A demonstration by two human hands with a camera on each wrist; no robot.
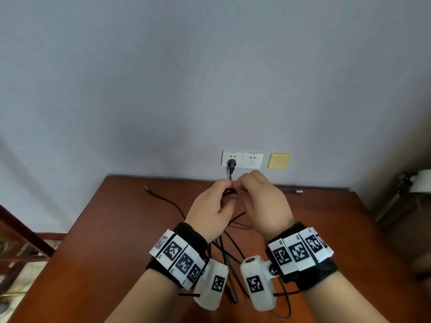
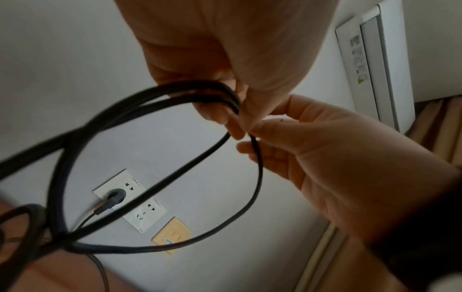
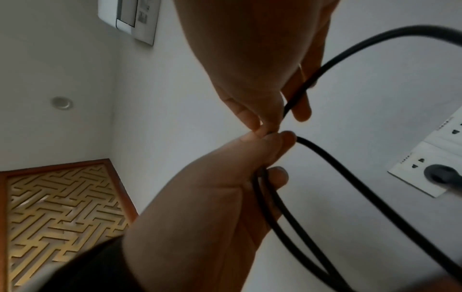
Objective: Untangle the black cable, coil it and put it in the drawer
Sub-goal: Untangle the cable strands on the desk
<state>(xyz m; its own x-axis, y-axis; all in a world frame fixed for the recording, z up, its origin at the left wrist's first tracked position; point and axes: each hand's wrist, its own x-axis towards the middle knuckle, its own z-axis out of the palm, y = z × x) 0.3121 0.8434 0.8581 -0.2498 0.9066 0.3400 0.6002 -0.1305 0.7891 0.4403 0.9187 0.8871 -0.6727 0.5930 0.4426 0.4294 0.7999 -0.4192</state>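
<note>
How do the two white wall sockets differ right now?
The left socket has a black plug in it, with a cord hanging down; the right socket has nothing plugged in. The left socket's lower holes are covered, the right socket's all show. Both are white, of the same design and mounted side by side.

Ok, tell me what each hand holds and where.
Both hold the black cable at its gathered loops: the left hand grips the loop bundle, the right hand pinches one strand beside it.

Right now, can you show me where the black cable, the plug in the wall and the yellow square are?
black cable (image 2: pixel 258 177), left wrist view, on its loop.
plug (image 1: pixel 231 163), head view, on its round body.
yellow square (image 1: pixel 279 161), head view, plate's middle.
</note>
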